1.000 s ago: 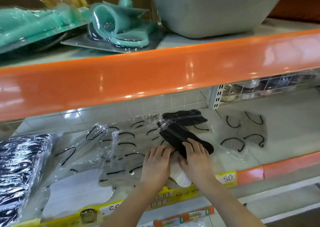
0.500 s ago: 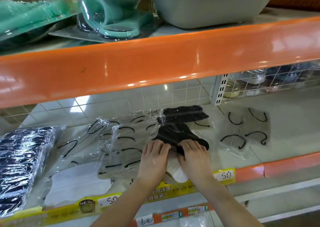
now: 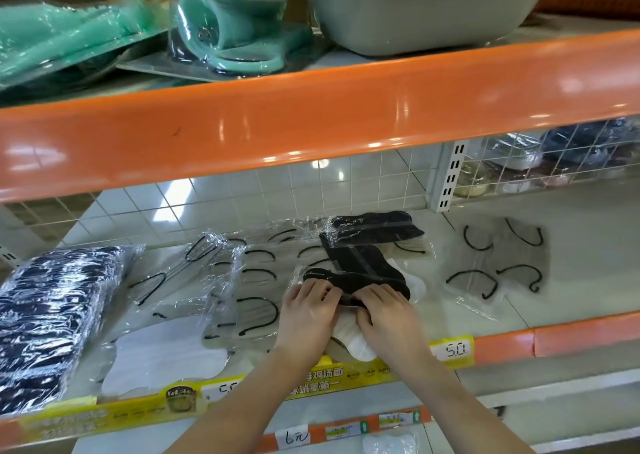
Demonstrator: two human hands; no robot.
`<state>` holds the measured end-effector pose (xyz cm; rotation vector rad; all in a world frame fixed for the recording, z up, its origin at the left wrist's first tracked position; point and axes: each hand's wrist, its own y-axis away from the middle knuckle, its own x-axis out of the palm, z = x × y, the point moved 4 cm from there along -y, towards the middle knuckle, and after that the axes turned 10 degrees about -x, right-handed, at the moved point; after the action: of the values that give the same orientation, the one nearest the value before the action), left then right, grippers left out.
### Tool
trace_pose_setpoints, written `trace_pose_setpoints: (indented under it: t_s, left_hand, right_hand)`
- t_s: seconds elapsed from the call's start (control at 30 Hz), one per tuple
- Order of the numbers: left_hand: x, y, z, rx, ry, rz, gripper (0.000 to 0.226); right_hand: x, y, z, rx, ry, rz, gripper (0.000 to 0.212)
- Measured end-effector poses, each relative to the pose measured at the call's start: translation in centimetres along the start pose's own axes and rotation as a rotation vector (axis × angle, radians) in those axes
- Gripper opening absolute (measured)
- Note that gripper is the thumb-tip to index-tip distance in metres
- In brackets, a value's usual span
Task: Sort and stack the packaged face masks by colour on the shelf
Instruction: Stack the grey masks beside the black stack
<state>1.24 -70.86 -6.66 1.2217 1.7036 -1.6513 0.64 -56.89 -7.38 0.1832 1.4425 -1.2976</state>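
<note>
Both of my hands sit at the near edge of a black packaged mask (image 3: 367, 273) lying across other packs in the middle of the shelf. My left hand (image 3: 308, 311) and my right hand (image 3: 388, 315) pinch its near end with curled fingers. A second black mask pack (image 3: 377, 227) lies just behind it. Under my hands lies a white mask pack (image 3: 353, 339). Clear packs of pale masks with black ear loops (image 3: 256, 280) spread to the left, and a larger white mask pack (image 3: 166, 349) lies at the front left. A grey mask pack (image 3: 502, 263) lies to the right.
A stack of dark, shiny wrapped packs (image 3: 45, 318) stands at the far left. The orange upper shelf beam (image 3: 311, 121) hangs low above the working space. A wire grid divider (image 3: 554, 156) closes the back right. Yellow price strip (image 3: 450, 349) lines the shelf's front edge.
The black mask pack has turned from a diagonal lie to a more upright one, and both hands have closed onto its near end. The camera has moved a little closer.
</note>
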Motion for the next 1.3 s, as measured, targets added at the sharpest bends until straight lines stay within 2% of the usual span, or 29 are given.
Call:
trace_pose_setpoints:
  t_s: [0.13,0.27,0.33,0.4,0.47,0.6,0.77,0.97,1.13,1.3]
  left_hand:
    - [-1.0,-0.5,0.6,-0.006,-0.021,-0.037,0.008]
    - [-2.2,-0.9,1.4,-0.041,-0.038,-0.058,0.025]
    - [-2.7,-0.9,2.0,-0.049,-0.044,-0.074,0.027]
    - [-3.3,-0.7,2.6,-0.053,-0.046,-0.096,0.027]
    - [-4.0,-0.5,3.3,-0.064,-0.058,-0.116,0.027]
    - [-5.0,-0.1,5.7,-0.114,-0.097,-0.095,0.03]
    - [-6.8,1.0,8.8,-0.166,-0.118,-0.06,0.045]
    - [-9.5,2.6,13.5,-0.23,-0.16,-0.117,0.04]
    - [-11.9,4.6,18.2,-0.214,-0.187,-0.213,0.026]
    - [-14.2,6.8,22.6,-0.214,-0.223,-0.224,0.022]
  right_hand:
    - [0.0,0.1,0.0,0.003,-0.029,-0.012,0.028]
    - [0.0,0.0,-0.8,0.108,-0.071,-0.034,0.029]
    - [-0.1,-0.2,-0.8,0.133,-0.076,-0.035,0.026]
    - [0.0,-0.6,-0.3,0.128,-0.06,-0.043,0.014]
    - [0.1,-1.1,0.5,0.126,-0.057,-0.034,0.02]
    - [0.3,-2.6,3.0,0.035,-0.033,-0.045,0.025]
    - [0.8,-4.2,6.6,-0.104,-0.021,-0.07,0.032]
    - [2.7,-6.2,11.9,-0.285,-0.104,-0.046,0.044]
    - [5.2,-7.8,16.4,-0.399,-0.136,0.006,0.04]
    - [7.9,-9.1,20.9,-0.439,-0.166,0.055,0.044]
